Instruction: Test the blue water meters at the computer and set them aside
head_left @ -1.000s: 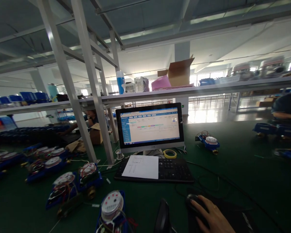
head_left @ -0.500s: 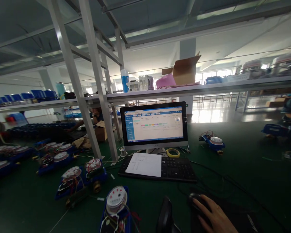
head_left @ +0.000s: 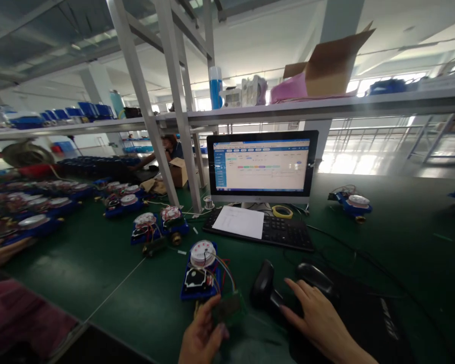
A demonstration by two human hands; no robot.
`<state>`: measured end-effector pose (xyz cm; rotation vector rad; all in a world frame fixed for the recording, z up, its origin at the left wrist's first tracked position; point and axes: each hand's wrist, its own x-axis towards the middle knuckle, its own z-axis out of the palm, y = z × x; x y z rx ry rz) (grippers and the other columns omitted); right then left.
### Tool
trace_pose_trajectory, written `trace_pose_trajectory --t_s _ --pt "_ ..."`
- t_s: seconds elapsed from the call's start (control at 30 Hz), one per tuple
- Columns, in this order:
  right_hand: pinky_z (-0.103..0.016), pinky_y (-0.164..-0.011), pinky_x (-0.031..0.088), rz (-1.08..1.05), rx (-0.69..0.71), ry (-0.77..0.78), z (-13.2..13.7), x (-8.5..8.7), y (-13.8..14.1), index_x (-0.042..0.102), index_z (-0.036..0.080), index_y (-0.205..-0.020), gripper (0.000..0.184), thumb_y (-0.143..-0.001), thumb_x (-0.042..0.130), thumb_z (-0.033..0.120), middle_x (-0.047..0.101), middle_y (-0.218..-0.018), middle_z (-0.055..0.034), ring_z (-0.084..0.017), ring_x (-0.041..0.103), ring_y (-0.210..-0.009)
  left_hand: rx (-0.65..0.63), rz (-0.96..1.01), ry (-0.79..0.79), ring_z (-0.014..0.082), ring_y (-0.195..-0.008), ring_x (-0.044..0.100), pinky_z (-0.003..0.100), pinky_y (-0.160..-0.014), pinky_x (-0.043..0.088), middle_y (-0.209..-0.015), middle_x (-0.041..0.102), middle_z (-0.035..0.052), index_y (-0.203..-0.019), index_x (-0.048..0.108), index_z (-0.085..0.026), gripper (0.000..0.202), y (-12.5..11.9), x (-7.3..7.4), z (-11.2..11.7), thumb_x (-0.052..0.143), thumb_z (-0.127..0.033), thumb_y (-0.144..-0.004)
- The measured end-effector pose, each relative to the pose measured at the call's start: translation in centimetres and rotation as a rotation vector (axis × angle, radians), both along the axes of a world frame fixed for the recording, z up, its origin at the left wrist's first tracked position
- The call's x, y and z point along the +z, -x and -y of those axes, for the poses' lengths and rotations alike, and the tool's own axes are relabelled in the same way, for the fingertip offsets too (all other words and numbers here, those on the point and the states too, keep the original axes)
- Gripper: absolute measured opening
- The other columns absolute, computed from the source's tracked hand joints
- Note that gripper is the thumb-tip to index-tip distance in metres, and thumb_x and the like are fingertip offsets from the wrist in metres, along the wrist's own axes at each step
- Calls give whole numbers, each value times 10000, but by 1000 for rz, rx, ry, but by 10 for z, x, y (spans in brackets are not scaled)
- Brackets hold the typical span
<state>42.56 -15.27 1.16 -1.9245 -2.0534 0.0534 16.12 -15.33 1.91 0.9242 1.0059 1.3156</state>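
head view: left hand at the bottom edge, fingers curled around a small green circuit board, wired to the blue water meter just ahead of it on the green table. right hand spread flat, fingers loosely extended, holding nothing, resting between the black barcode scanner and the black mouse, fingertips touching the scanner's handle. keyboard with a paper sheet on it sits under the monitor. another person's hand at far left.
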Motion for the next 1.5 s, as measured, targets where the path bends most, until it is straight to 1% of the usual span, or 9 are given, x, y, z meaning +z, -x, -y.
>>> trace_pose_trajectory --t_s 0.13,0.27,0.43,0.57,0.77,0.9,1.1,1.33,1.5 --pt "-446 -801 452 -57 7 205 -7 15 43 400 11 -1278 543 -796 505 237 559 -1079 -197 -303 558 -928 -62 91 -33 83 -610 543 205 -625 453 -937 664 58 -1065 588 -175 439 -3 21 -6 724 -219 -650" --pt "-469 -788 418 -126 -43 225 -9 34 49 391 12 -1268 629 -645 472 47 559 -1044 -201 -330 549 -901 -151 368 96 79 -670 518 179 -574 450 -1007 622 68 -1078 584 -150 438 3 34 -11 693 -108 -656" --pt "-215 -542 416 -486 164 278 14 73 56 543 115 -822 171 -685 470 188 550 -694 -29 -131 497 -619 -275 990 402 22 -539 428 150 -520 420 -908 596 113 -933 590 -40 205 10 31 -16 541 -28 -735" --pt "-207 -552 427 -895 346 274 30 93 74 549 128 -722 157 -647 506 258 513 -642 -17 -113 442 -598 -328 1242 461 34 -524 445 142 -512 405 -652 519 49 -670 524 -72 139 8 28 -16 447 -26 -776" --pt "-291 -669 478 -896 316 244 34 100 82 533 146 -631 151 -629 518 296 472 -592 -17 -142 470 -627 -299 1321 536 30 -494 447 152 -489 405 -689 531 81 -611 442 -110 210 7 31 -14 370 -64 -803" --pt "-315 -746 473 -898 333 279 37 102 81 545 149 -632 142 -638 566 290 484 -584 -14 -150 486 -651 -287 1354 560 48 -471 461 156 -479 404 -532 434 0 -615 429 -127 229 5 32 -15 339 -82 -821" --pt "-275 -680 477 -959 354 348 38 104 79 599 143 -717 149 -639 596 270 515 -590 -12 -145 483 -624 -247 1309 565 32 -453 454 134 -469 399 -513 417 -20 -637 444 -122 254 3 33 -16 318 -114 -858" --pt "-280 -702 474 -943 310 311 38 105 75 587 143 -684 158 -626 563 288 505 -607 -18 -151 487 -674 -243 1282 548 13 -474 446 129 -466 400 -739 564 105 -617 455 -107 255 0 32 -17 326 -91 -836" --pt "-302 -737 467 -957 301 294 40 103 74 566 146 -664 137 -621 563 276 497 -604 -17 -160 495 -696 -226 1302 593 14 -455 431 138 -447 390 -754 569 119 -674 488 -84 241 -2 32 -19 307 -107 -831"
